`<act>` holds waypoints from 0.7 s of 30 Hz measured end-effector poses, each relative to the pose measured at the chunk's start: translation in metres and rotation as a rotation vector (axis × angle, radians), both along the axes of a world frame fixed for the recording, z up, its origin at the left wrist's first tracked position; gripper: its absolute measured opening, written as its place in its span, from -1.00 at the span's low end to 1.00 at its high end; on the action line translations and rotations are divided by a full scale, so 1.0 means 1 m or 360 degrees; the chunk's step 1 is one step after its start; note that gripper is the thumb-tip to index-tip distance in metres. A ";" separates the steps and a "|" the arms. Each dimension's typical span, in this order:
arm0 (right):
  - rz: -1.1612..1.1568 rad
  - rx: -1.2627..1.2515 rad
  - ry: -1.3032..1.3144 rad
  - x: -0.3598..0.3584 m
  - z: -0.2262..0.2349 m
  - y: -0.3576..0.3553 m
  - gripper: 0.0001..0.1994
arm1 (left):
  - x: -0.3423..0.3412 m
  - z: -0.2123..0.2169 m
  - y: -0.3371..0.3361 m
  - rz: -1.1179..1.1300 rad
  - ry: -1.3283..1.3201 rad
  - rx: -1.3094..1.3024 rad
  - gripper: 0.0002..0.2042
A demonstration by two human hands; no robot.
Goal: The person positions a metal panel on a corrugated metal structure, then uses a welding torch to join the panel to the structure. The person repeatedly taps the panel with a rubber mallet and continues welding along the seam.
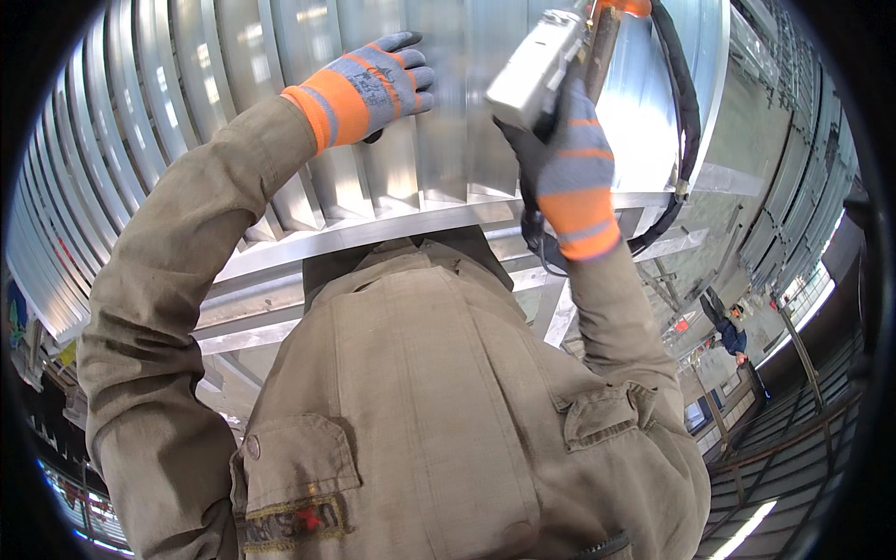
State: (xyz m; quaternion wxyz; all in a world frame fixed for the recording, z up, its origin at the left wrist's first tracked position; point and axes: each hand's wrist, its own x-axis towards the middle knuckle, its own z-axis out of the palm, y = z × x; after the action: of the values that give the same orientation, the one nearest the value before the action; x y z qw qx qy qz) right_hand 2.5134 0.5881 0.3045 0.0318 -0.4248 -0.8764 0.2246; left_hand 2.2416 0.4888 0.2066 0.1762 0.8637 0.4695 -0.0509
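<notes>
Ribbed, shiny metal panelling lies in front of me, its upright slats ending at a flat metal rail. My left hand, in a grey and orange glove, rests on the slats. Its fingers are stretched out toward the right, slightly bent, and nothing shows in them. My right hand, gloved alike, is closed around a hand-held power tool with a silver box-shaped body and an orange part at its upper end. The tool is held over the panelling's right part; its tip is cut off by the view.
A thick black cable loops down on the right, past the rail and behind my right wrist. Metal framing shows below the rail. Long metal pieces lie stacked at the far right. Another person is some way off at the right.
</notes>
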 end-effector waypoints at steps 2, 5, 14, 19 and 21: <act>-0.0017 0.0122 -0.0083 -0.013 -0.024 -0.004 0.01 | -0.002 -0.003 -0.002 -0.0004 -0.0067 0.0031 -0.47; -0.0007 0.0243 -0.0056 -0.024 -0.042 -0.008 -0.01 | -0.004 -0.007 -0.004 -0.0004 -0.0114 0.0061 -0.44; -0.0046 0.0118 -0.0127 -0.032 -0.055 -0.023 -0.10 | -0.006 -0.005 -0.002 0.0011 -0.0121 0.0009 -0.40; -0.0156 0.0074 -0.0102 -0.029 -0.063 -0.011 -0.13 | -0.006 0.000 0.000 -0.0004 -0.0140 -0.0043 -0.45; -0.0047 0.0152 -0.0120 -0.020 -0.067 -0.007 -0.14 | -0.005 0.002 0.001 0.0002 -0.0142 -0.0065 -0.46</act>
State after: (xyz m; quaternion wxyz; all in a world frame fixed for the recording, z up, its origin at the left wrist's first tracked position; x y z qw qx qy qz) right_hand 2.4933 0.5807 0.2372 0.0224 -0.4439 -0.8803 0.1661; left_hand 2.2361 0.4894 0.2091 0.2145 0.8610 0.4605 -0.0219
